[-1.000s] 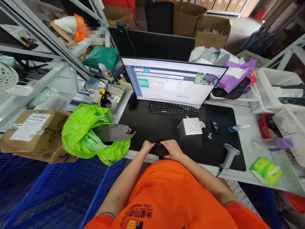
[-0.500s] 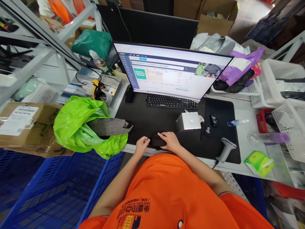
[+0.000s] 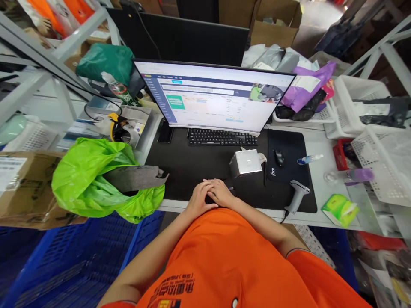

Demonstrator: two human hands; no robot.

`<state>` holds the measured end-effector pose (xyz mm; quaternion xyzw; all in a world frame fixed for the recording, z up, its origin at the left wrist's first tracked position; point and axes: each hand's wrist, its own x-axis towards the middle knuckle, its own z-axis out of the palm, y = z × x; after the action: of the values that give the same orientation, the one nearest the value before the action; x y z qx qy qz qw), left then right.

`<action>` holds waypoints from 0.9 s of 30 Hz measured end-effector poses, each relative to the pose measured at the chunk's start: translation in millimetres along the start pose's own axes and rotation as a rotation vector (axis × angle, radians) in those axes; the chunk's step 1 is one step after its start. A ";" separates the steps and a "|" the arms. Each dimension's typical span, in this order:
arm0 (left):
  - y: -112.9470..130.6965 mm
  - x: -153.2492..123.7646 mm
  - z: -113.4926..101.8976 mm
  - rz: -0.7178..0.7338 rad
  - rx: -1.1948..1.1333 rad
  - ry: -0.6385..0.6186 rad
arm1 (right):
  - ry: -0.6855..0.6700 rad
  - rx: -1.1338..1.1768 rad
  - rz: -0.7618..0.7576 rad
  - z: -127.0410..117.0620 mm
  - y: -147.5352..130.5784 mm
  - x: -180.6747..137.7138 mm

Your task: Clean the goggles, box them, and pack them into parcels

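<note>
My left hand (image 3: 199,199) and my right hand (image 3: 221,193) are together at the front edge of the black desk mat (image 3: 186,171). Their fingers are curled and overlap, the right fingers against the left ones. A bit of something dark shows in the gap between them; what it is, my hands hide. Just right of my right hand, a small dark item with a pale end lies on the mat. Farther right stands a white box (image 3: 248,162) with tissue-like paper at its side. To the left, a bright green plastic bag (image 3: 86,184) holds a grey cloth item (image 3: 135,177).
A monitor (image 3: 212,102) stands behind the keyboard (image 3: 221,137). On the right are a mouse (image 3: 279,158), a barcode scanner (image 3: 297,196) and a green packet (image 3: 340,209). A cardboard box (image 3: 35,192) is at left, above a blue crate (image 3: 86,261). White baskets (image 3: 382,171) stand far right.
My hands have come together and now overlap. Before, my left hand was pinched beside a dark item with my right hand resting on it; that item is now mostly hidden. The view has shifted.
</note>
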<state>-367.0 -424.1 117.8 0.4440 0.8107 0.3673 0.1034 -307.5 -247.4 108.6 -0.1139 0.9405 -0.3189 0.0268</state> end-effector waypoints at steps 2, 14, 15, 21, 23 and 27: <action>-17.3 -14.7 7.6 -0.013 0.016 0.029 | 0.026 0.004 -0.019 -0.1 1.5 -2.0; -51.3 -19.3 23.5 -0.176 -0.060 -0.214 | 0.224 -0.193 0.339 -9.0 33.5 -72.4; -50.8 -22.7 24.4 -0.163 -0.059 -0.217 | 0.246 -0.170 0.389 -7.3 39.8 -85.8; -35.1 -13.8 14.3 -0.189 -0.005 -0.293 | 0.399 0.211 0.581 12.2 50.0 -115.5; -30.1 8.8 3.5 -0.210 -0.056 -0.458 | 0.397 0.228 0.531 7.5 42.6 -108.8; -19.2 63.0 -12.4 -0.280 -0.425 -0.786 | 0.336 0.113 0.297 -25.6 25.6 -95.5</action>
<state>-422.3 -386.7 123.3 0.4046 0.6689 0.3118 0.5400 -222.8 -190.3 111.3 0.0820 0.9189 -0.3781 -0.0773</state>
